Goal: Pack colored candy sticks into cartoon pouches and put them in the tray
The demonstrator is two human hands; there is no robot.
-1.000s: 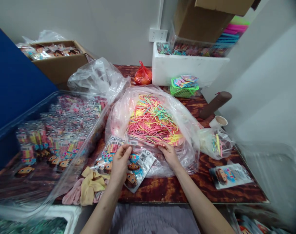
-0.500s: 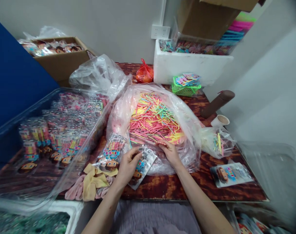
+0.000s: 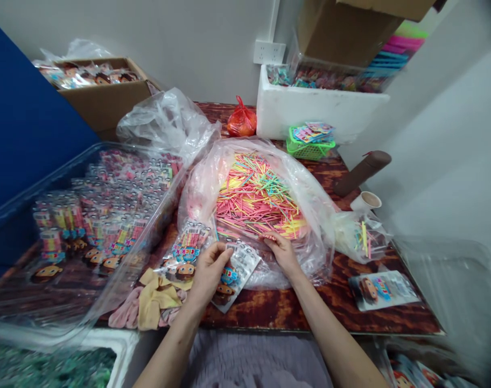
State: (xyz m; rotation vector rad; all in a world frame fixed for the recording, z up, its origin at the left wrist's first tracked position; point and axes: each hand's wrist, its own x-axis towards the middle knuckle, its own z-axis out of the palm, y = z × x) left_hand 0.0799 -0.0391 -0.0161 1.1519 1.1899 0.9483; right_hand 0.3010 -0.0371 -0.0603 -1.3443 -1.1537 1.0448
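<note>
My left hand (image 3: 208, 269) is closed at the upper left edge of flat printed plastic pouches (image 3: 240, 269), thumb and forefinger pinching there. Part of the pouches is hidden under that hand. My right hand (image 3: 282, 254) is closed around a small bunch of thin candy sticks (image 3: 271, 237), with their pink ends showing at the fingertips. Just beyond both hands, a big clear bag (image 3: 316, 215) lies wide open, heaped with pink, yellow and green sticks (image 3: 255, 199). Filled pouches (image 3: 186, 250) lie left of my left hand.
A clear tub (image 3: 156, 215) of filled pouches stands left, with yellow and pink cloths (image 3: 159, 302) by its corner. To the right are a small stick bag (image 3: 360, 237), a paper cup (image 3: 365, 201), a brown bottle (image 3: 362, 172) and another pouch (image 3: 385, 290). A green basket (image 3: 310, 150) sits behind.
My left thumb and forefinger have come closer together at the pouch edge. My right hand stays almost in place with the sticks. The whole view has shifted slightly.
</note>
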